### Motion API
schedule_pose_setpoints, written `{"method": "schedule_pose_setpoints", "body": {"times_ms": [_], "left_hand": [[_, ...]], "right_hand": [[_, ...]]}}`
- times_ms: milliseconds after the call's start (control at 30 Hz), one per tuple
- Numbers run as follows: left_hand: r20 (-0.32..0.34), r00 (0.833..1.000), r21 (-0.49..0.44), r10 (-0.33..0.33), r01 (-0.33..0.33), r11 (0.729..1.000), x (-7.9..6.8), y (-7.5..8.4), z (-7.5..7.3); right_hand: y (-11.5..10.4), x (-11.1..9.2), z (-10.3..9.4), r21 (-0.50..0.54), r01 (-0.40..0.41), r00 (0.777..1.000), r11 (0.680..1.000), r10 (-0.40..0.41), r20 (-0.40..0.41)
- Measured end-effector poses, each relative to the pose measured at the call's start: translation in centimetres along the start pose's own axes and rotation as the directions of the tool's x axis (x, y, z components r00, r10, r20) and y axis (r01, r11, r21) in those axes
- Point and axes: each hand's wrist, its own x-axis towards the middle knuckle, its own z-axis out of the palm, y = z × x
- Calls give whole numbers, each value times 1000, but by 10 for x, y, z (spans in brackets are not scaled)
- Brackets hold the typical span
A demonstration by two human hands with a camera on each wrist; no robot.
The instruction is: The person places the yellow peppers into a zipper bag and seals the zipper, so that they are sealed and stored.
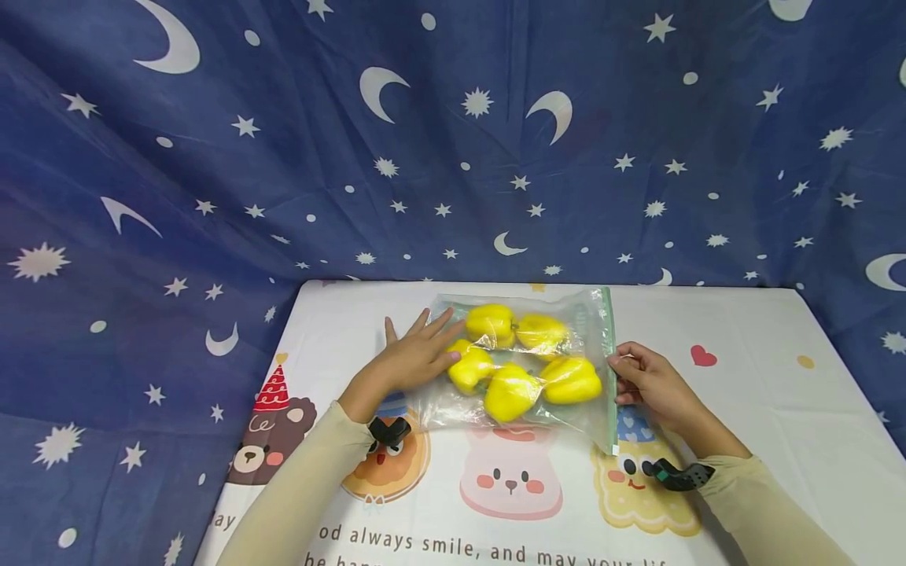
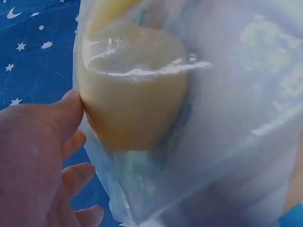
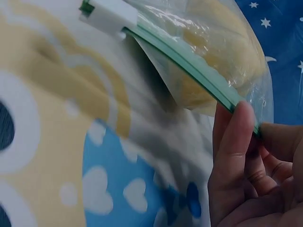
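A clear zip bag [image 1: 524,436] lies on the table with several yellow bell peppers [image 1: 511,391] inside. Its green zip strip [image 1: 609,330] runs down the right side, and a white slider [image 3: 111,16] sits at one end of that strip. My left hand [image 1: 414,358] rests on the bag's left part, fingers spread and straight. In the left wrist view, the thumb touches the plastic beside a pepper [image 2: 135,90]. With thumb and fingers, my right hand [image 1: 647,381] pinches the zip strip near its middle; the right wrist view shows this grip up close.
The white tablecloth [image 1: 764,440] carries printed cartoon figures and lettering. Behind and to the left hangs a dark blue curtain [image 1: 453,141] with white moons and stars. Dark straps are on both wrists, over beige sleeves [image 1: 297,479].
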Motion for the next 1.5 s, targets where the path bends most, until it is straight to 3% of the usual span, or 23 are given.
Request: {"method": "schedule_pose_setpoints", "body": {"times_ms": [367,567,1000,1133,1233,1333,1400,1500], "left_hand": [[-20,999,57,-31,32,998,-13,-4,6],[-23,998,41,-61,62,997,-20,-11,6],[-74,993,18,-96,98,995,-31,-24,6],[-95,991,11,-95,97,995,-35,-27,4],[-109,988,0,-105,106,994,-38,-29,1],[-118,985,-10,-126,126,992,-42,-32,-4],[-127,982,-15,-140,140,990,-44,-36,-6],[-150,975,-24,-163,161,987,-48,-40,-12]], "right_hand": [[10,-6,-28,-28,13,1000,1000,-14,-17],[14,-7,-42,-53,-12,1000,999,11,-19],[13,-11,-52,-107,-33,999,994,29,-37],[8,-14,-53,-190,-42,998,981,31,-56],[2,-17,-55,-308,-28,997,951,3,-82],[-7,-21,-58,-459,18,988,888,-86,-129],[-13,-24,-61,-570,51,970,820,-176,-166],[-25,-30,-69,-712,82,923,697,-322,-209]]}}
